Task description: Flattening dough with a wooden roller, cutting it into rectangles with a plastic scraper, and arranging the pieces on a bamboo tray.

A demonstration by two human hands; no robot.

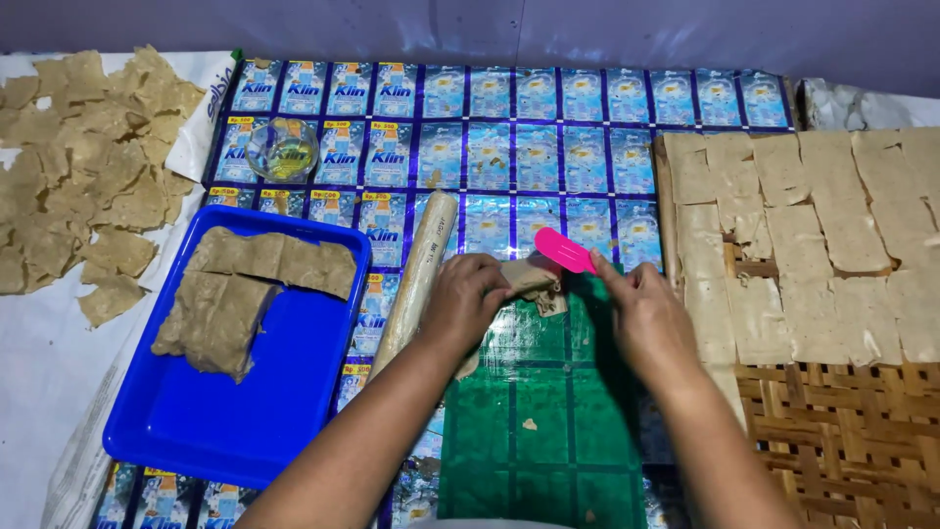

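A shiny mat [509, 127] of joined blue sachet wrappers covers the work surface, with a green patch at its near edge. Right of the mat, a woven bamboo tray [842, 431] carries flat pale dough squares. Left of it lies a heap of dried pieces [78, 167] (ragged, tan). On the mat sit a blue tray [225, 411] with dough slabs, a rolling pin [416, 279] and a small glass bowl [282, 149]. At the mat's middle, the left hand [468, 304] pinches a dough piece [534, 279] with curled fingers; the right hand [646, 318] grips a pink scraper [564, 250] against it.
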